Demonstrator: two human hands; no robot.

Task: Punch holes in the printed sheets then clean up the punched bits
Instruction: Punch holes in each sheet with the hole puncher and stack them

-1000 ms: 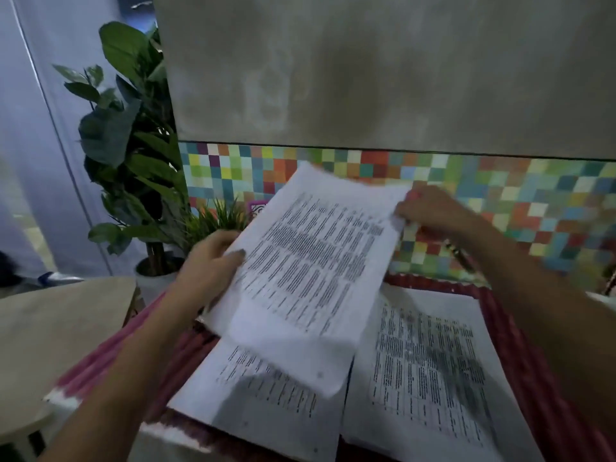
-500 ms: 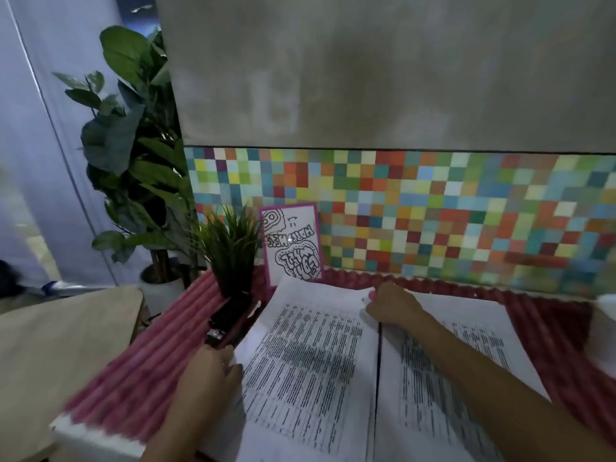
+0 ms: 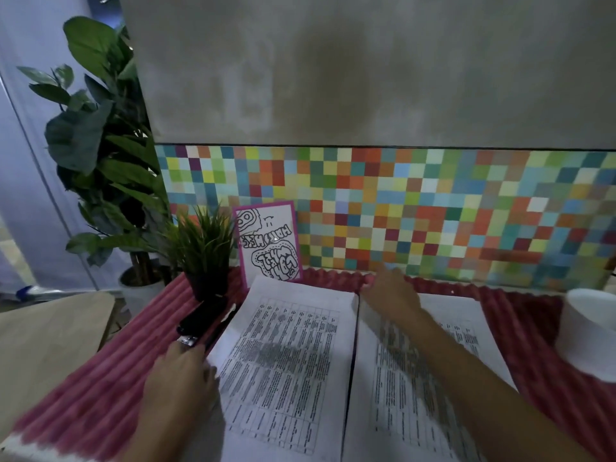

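Printed sheets [image 3: 286, 355] are down flat on the red mat [image 3: 100, 388] now instead of held up, so punching looks next; right hand [image 3: 390, 295] rests flat and loose on the top edge, left hand [image 3: 180, 381] sits on the left edge by the black punch [image 3: 203, 318], grip unclear.

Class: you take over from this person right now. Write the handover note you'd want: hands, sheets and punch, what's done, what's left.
Left hand: at the left edge of the left printed sheet, just short of the black hole punch; grip unclear.
Right hand: fingers stretched out at the far edge, where the left sheet meets the right printed sheet.
Both sheets lie side by side on the red ribbed mat; the punch lies beside the small potted plant.
Done: sheets laid out; no holes or punched bits show.
Left: punch the sheets, then clear the bits.
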